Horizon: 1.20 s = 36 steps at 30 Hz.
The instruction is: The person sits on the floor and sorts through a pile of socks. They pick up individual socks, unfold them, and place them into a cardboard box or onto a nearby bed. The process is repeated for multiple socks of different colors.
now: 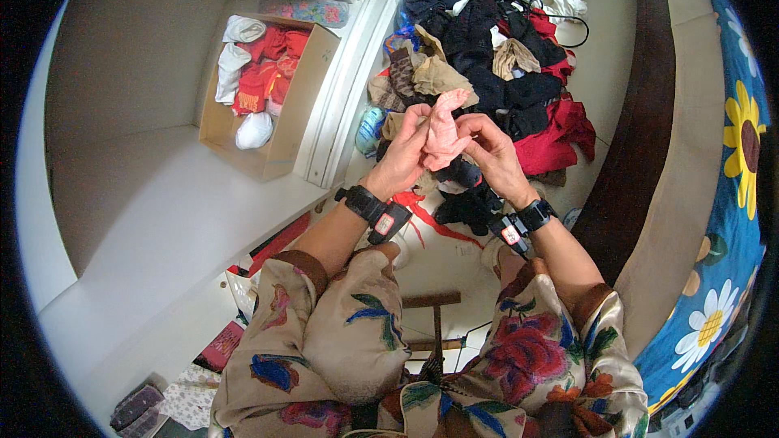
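Observation:
Both my hands have hold of a pink sock point(444, 131), bunched up in front of me over the pile. My left hand point(402, 154) grips its left side, fingers closed around the fabric. On the other side my right hand point(495, 156) pinches its edge between thumb and fingertips. Just beyond lies a heap of clothes and socks point(503, 73), with black, tan, red and brown pieces tangled together. A cardboard box point(304, 105) inside the white cabinet at the left holds red and white rolled socks.
A floral rolled bundle point(307, 10) lies behind the box. The white cabinet point(178, 170) fills the left side. At the right stands a bed edge with a sunflower-patterned blue cover point(730, 219). Red strips of cloth point(438, 223) trail on the floor between my feet.

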Motion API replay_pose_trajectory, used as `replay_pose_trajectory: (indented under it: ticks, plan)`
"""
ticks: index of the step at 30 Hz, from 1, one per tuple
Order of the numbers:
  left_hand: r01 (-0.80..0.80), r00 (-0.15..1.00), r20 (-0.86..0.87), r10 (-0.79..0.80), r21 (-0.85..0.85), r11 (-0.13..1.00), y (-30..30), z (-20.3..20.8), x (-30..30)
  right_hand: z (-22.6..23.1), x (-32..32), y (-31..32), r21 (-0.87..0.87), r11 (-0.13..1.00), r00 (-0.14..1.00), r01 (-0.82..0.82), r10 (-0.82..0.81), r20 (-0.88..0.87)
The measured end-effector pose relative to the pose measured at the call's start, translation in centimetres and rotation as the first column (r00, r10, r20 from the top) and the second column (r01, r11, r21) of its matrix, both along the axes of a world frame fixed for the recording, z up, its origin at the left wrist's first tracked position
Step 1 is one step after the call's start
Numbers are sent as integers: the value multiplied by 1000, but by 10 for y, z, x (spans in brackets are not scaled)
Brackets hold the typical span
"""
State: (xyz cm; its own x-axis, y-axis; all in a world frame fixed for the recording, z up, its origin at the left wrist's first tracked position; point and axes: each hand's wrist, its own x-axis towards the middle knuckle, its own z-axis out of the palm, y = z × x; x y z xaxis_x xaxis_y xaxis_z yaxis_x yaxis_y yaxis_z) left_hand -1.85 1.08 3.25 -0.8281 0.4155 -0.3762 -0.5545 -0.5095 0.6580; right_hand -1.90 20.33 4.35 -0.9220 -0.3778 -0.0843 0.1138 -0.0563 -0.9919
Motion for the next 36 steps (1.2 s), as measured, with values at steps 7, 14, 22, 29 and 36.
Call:
replay_pose_trajectory:
  ticks: [7,14,22,29,36]
  plan:
    - [-136,984,-125,126,-72,988,4,2,9,-12,3,2,77,997,999,4,-1,-36]
    - [-71,997,-18,71,25,997,0,6,6,-7,5,0,110,991,991,78,-65,-117]
    - [-132,989,-87,123,-107,985,2,13,4,8,7,-7,415,890,751,190,140,-645]
    - [-217,976,-21,217,-7,976,-1,6,6,7,11,-6,443,884,761,151,182,-623]
    - [-289,957,35,287,66,955,-10,2,4,2,10,-4,418,900,814,125,147,-561]
